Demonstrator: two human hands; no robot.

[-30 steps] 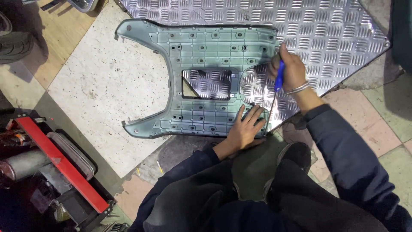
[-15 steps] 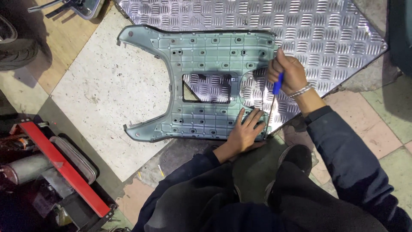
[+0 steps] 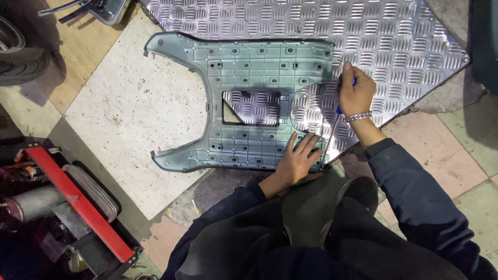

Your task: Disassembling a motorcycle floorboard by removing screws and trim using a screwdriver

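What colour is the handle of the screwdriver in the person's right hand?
Blue; the screwdriver handle shows in the right hand in the head view.

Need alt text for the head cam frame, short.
A crouching person presses the left hand flat on a grey-green plastic panel lying on a metal tread plate, while the right hand grips a blue-handled screwdriver, tip at the panel's near corner. A red tool cart stands at left.

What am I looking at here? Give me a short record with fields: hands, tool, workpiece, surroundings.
left hand: flat on the grey-green plastic panel, near its lower edge
right hand: grips a blue-handled screwdriver, shaft angled down toward the panel's lower right corner
panel: lies ribbed side up, partly on a metal tread plate
surroundings: red tool cart on the left, tyre at upper left
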